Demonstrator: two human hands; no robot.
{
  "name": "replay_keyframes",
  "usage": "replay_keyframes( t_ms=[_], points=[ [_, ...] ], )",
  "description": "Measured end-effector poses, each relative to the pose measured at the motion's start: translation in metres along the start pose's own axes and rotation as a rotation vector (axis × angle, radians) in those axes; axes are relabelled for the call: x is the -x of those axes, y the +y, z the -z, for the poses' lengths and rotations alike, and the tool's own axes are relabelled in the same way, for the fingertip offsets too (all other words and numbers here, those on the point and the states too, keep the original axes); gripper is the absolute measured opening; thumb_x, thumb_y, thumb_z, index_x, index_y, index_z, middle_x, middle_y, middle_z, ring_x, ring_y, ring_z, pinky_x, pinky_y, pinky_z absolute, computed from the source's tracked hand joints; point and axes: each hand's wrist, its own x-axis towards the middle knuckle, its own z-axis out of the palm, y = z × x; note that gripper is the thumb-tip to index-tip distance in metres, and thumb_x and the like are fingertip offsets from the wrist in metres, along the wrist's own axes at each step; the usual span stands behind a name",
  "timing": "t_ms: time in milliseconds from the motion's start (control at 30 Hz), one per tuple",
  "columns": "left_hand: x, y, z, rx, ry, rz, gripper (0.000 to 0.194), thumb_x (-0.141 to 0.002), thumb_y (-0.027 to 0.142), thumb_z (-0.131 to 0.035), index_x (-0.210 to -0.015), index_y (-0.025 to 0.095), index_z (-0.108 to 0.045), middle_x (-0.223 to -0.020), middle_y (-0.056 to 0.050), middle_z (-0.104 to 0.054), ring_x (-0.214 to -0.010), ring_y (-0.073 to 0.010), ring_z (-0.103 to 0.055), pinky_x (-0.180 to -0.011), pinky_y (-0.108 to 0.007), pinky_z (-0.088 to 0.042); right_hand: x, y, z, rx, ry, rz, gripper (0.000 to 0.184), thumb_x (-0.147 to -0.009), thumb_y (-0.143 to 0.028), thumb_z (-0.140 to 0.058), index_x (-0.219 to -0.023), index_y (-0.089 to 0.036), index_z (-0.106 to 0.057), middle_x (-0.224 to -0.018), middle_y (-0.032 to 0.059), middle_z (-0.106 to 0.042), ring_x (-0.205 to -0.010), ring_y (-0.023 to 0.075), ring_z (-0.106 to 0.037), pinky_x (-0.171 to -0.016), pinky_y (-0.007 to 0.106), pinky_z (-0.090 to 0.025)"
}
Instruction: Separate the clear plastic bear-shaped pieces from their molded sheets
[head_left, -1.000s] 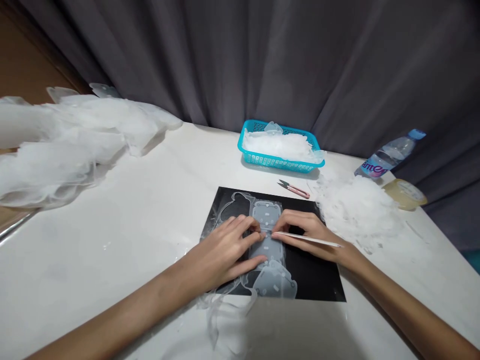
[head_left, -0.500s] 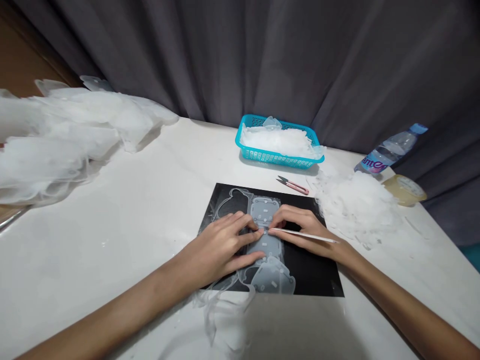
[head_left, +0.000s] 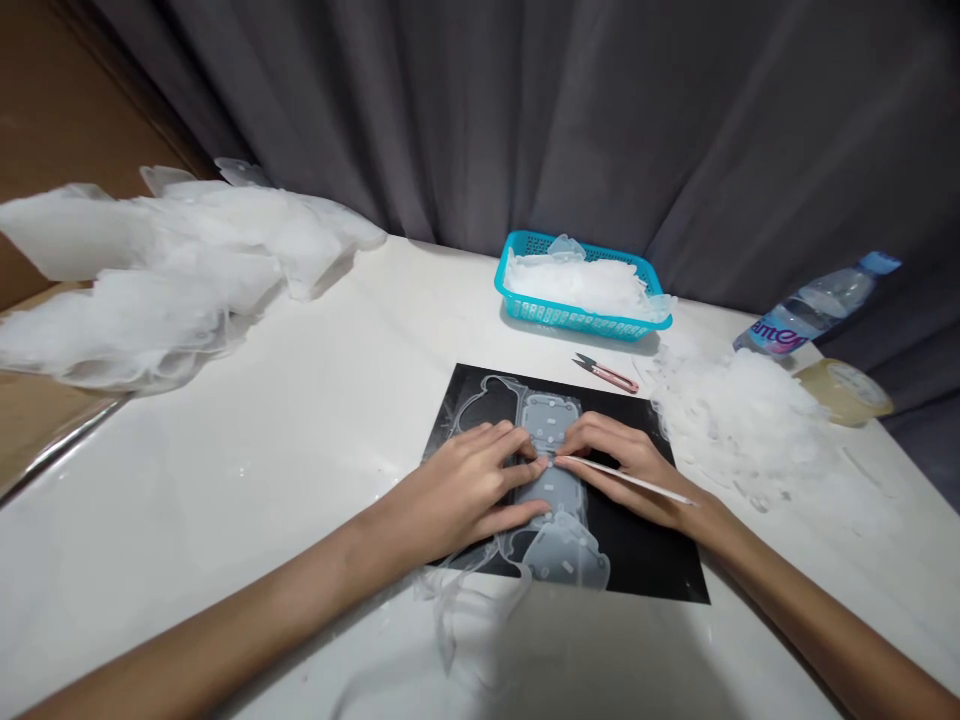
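A translucent plastic sheet (head_left: 553, 487) with rounded, film-like shapes and small pale marks lies on a black mat (head_left: 649, 555). My left hand (head_left: 491, 480) rests on the sheet's left side, fingers spread and pressing it down. From the right, my right hand (head_left: 626, 465) pinches a slim white stick-like tool (head_left: 637, 482); its tip is at the sheet, close to my left fingertips, and is partly hidden by the fingers. Loose clear offcut strips (head_left: 457, 590) trail from the sheet's left edge over the mat's front edge.
Beyond the mat lie pink-handled thread snips (head_left: 606, 373). Behind them stands a turquoise basket (head_left: 585, 318) of white film pieces. At right are a heap of scraps (head_left: 750, 420), a water bottle (head_left: 821, 305) and a tape roll (head_left: 846, 390). Stacked translucent sheets (head_left: 187, 260) occupy the left.
The whole scene has shifted slightly to the right in view as the camera turned. Both hands keep nearly the same place on the sheet, the white tool still in my right hand.
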Motion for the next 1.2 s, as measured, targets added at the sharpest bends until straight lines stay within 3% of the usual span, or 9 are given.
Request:
replay_keyframes(
  t_ms=[167, 367, 533, 667, 800, 933, 1067, 1133, 1200],
  points=[
    [0.000, 0.000, -0.003, 0.017, 0.029, -0.004, 0.035, -0.105, 0.045, -0.056, -0.113, 0.018, -0.076, -0.105, -0.009, -0.067, -0.095, -0.0241, -0.068, -0.091, -0.039, -0.053, 0.001, 0.003, -0.005, 0.080, 0.030, 0.117, 0.007, -0.105, -0.020, -0.055, -0.102, -0.022, -0.061, -0.099, 0.0079, -0.065, -0.092, 0.0198, -0.063, -0.082, 0.034, -0.054],
    [0.000, -0.001, -0.004, 0.045, 0.019, 0.023, 0.035, -0.103, 0.045, -0.060, -0.114, 0.017, -0.077, -0.107, -0.009, -0.068, -0.097, -0.0244, -0.069, -0.094, -0.040, -0.053, 0.005, 0.001, 0.003, 0.181, -0.028, 0.149, 0.014, -0.106, -0.018, -0.050, -0.095, -0.022, -0.057, -0.094, 0.0086, -0.065, -0.082, 0.0193, -0.059, -0.075, 0.034, -0.053],
    [-0.001, -0.001, -0.003, 0.051, 0.035, 0.013, 0.033, -0.104, 0.044, -0.059, -0.114, 0.017, -0.077, -0.106, -0.009, -0.068, -0.096, -0.0239, -0.069, -0.092, -0.039, -0.054, 0.005, 0.002, 0.001, 0.233, 0.009, 0.176, 0.014, -0.107, -0.019, -0.050, -0.095, -0.022, -0.057, -0.092, 0.0085, -0.065, -0.082, 0.0193, -0.060, -0.074, 0.034, -0.055],
    [-0.001, -0.001, -0.001, 0.033, 0.033, 0.002, 0.033, -0.105, 0.043, -0.058, -0.116, 0.018, -0.076, -0.107, -0.009, -0.068, -0.098, -0.0248, -0.068, -0.092, -0.039, -0.054, 0.000, 0.002, -0.007, 0.299, 0.026, 0.215, 0.011, -0.107, -0.019, -0.049, -0.103, -0.021, -0.060, -0.094, 0.0086, -0.067, -0.086, 0.0200, -0.063, -0.078, 0.035, -0.058],
    [-0.001, -0.001, -0.001, 0.005, 0.019, -0.011, 0.034, -0.105, 0.042, -0.058, -0.119, 0.017, -0.074, -0.108, -0.010, -0.066, -0.098, -0.0258, -0.067, -0.091, -0.040, -0.053, -0.003, -0.001, -0.008, 0.380, 0.057, 0.147, 0.019, -0.107, -0.023, -0.052, -0.124, -0.020, -0.058, -0.105, 0.0110, -0.068, -0.097, 0.0232, -0.066, -0.086, 0.039, -0.060],
    [-0.002, -0.001, -0.001, -0.011, 0.006, -0.021, 0.035, -0.105, 0.041, -0.057, -0.119, 0.014, -0.074, -0.109, -0.012, -0.066, -0.100, -0.0265, -0.067, -0.093, -0.041, -0.053, 0.000, -0.003, -0.006, 0.484, -0.004, 0.170, 0.032, -0.107, -0.021, -0.047, -0.138, -0.017, -0.054, -0.113, 0.0143, -0.067, -0.102, 0.0251, -0.066, -0.091, 0.041, -0.061],
    [-0.003, -0.001, -0.002, 0.012, 0.014, -0.016, 0.032, -0.105, 0.040, -0.059, -0.118, 0.015, -0.074, -0.106, -0.010, -0.066, -0.100, -0.0256, -0.067, -0.096, -0.041, -0.052, 0.001, -0.001, -0.009, 0.549, -0.059, 0.234, 0.034, -0.106, -0.014, -0.043, -0.138, -0.014, -0.055, -0.116, 0.0166, -0.067, -0.108, 0.0273, -0.064, -0.093, 0.043, -0.060],
    [-0.004, 0.000, -0.003, 0.027, 0.000, -0.008, 0.030, -0.105, 0.039, -0.059, -0.117, 0.016, -0.073, -0.105, -0.009, -0.066, -0.099, -0.0250, -0.067, -0.096, -0.040, -0.052, -0.003, 0.005, -0.008, 0.512, -0.025, 0.234, 0.030, -0.106, -0.014, -0.044, -0.132, -0.013, -0.059, -0.115, 0.0169, -0.068, -0.107, 0.0274, -0.064, -0.092, 0.042, -0.059],
    [-0.004, 0.000, -0.004, 0.031, -0.016, 0.001, 0.029, -0.105, 0.038, -0.058, -0.116, 0.016, -0.073, -0.105, -0.009, -0.066, -0.099, -0.0249, -0.067, -0.096, -0.041, -0.053, -0.010, 0.017, -0.001, 0.427, 0.112, 0.168, 0.024, -0.106, -0.016, -0.046, -0.122, -0.016, -0.064, -0.111, 0.0150, -0.070, -0.104, 0.0259, -0.065, -0.092, 0.042, -0.058]
  ],
)
